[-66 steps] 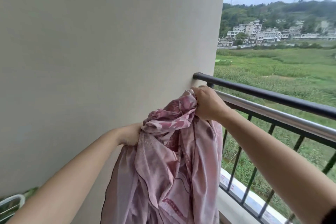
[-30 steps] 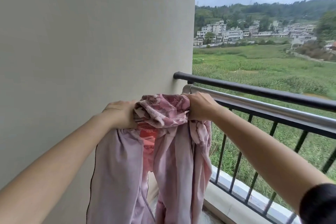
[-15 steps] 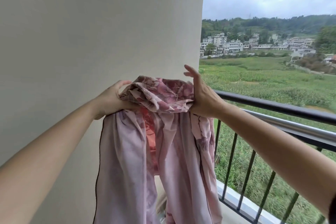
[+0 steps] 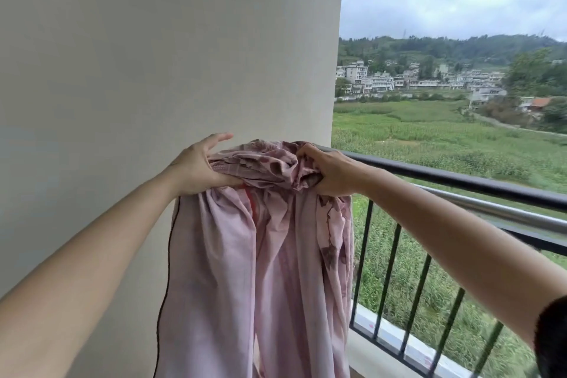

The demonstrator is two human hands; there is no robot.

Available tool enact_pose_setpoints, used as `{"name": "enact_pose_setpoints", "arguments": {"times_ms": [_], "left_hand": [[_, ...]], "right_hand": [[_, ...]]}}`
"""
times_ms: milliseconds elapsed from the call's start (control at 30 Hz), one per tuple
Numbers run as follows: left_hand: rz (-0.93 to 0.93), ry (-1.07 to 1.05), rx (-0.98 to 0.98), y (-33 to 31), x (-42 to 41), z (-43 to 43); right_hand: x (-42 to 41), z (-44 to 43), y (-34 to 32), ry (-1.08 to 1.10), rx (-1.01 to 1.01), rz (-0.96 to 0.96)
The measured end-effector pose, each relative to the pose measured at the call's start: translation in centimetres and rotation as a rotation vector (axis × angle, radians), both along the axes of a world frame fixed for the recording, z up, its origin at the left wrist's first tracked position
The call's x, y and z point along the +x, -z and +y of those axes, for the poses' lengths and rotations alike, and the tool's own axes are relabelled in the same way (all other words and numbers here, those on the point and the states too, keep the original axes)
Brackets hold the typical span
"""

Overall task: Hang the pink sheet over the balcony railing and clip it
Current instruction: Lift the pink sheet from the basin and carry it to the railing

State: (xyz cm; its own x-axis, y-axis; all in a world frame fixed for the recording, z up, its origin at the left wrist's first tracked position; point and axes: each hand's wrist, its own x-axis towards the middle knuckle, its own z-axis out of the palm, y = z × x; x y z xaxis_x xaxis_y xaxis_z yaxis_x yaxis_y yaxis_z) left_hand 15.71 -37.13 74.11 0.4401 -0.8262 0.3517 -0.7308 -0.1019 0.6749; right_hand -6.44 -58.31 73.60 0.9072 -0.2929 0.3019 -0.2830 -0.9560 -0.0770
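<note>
Half hidden: pink sheet [image 4: 270, 255] cut off at the bottom edge, balcony railing [image 4: 460, 182] end covered behind the bunched cloth. Gathered top edge between both grips, long folds hanging below the fingers. Left hand [image 4: 199, 167] pinching with thumb underneath, fingers partly spread above; right hand [image 4: 329, 173] fisted tight on cloth, both arms outstretched.

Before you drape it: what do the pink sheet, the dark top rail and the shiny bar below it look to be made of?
Pink sheet: thin woven fabric, probably cotton or a blend; matte, it bunches and falls in soft folds.
Dark top rail: looks like painted metal, with an even black satin coat.
Shiny bar: apparently stainless steel or chrome tube; it shows bright reflections.
Left hand and right hand both grip the bunched top.
</note>
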Motion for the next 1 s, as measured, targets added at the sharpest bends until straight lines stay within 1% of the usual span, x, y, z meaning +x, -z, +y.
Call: {"name": "enact_pose_setpoints", "arguments": {"times_ms": [100, 167, 200, 300, 433, 500, 567, 633, 700, 800, 867, 1000], "left_hand": [[0.005, 0.052, -0.017, -0.2, -0.6, -1.6], [0.026, 0.064, -0.041, -0.4, -0.7, -2.5], [0.014, 0.052, -0.061, -0.7, -0.7, -3.6], [-0.053, -0.092, -0.119, -1.6, -0.9, -6.0], [-0.188, -0.322, -0.149, -2.9, -0.9, -9.6], [-0.265, -0.420, -0.164, -3.8, -1.4, -11.6], [-0.358, -0.523, -0.201, -4.8, -2.1, -13.4], [-0.462, -0.582, -0.227, -5.8, -3.2, -15.5], [-0.499, -0.583, -0.214, -6.7, -4.5, -18.1], [-0.473, -0.569, -0.111, -7.5, -6.4, -21.6], [-0.456, -0.548, -0.082, -7.6, -8.3, -23.6], [-0.448, -0.476, -0.080, -7.1, -13.1, -28.1]], "right_hand": [[-0.7, -2.0, -0.8, 0.026, 0.110, 0.026], [-0.7, -3.5, -1.8, 0.017, 0.140, 0.039], [-0.6, -4.8, -2.5, 0.017, 0.122, 0.041], [0.9, -7.6, -4.5, 0.029, -0.039, 0.059], [3.5, -11.5, -6.2, 0.040, -0.102, 0.056], [4.7, -13.6, -6.7, 0.042, -0.122, -0.002], [5.9, -15.1, -7.4, 0.026, -0.112, -0.104], [6.4, -17.2, -8.1, -0.003, -0.083, -0.199], [6.2, -20.0, -8.6, -0.012, -0.072, -0.261], [4.5, -23.7, -8.9, -0.023, -0.058, -0.289], [2.6, -25.7, -8.7, -0.020, -0.054, -0.286], [-3.8, -29.7, -8.6, 0.069, -0.097, -0.251]]}}
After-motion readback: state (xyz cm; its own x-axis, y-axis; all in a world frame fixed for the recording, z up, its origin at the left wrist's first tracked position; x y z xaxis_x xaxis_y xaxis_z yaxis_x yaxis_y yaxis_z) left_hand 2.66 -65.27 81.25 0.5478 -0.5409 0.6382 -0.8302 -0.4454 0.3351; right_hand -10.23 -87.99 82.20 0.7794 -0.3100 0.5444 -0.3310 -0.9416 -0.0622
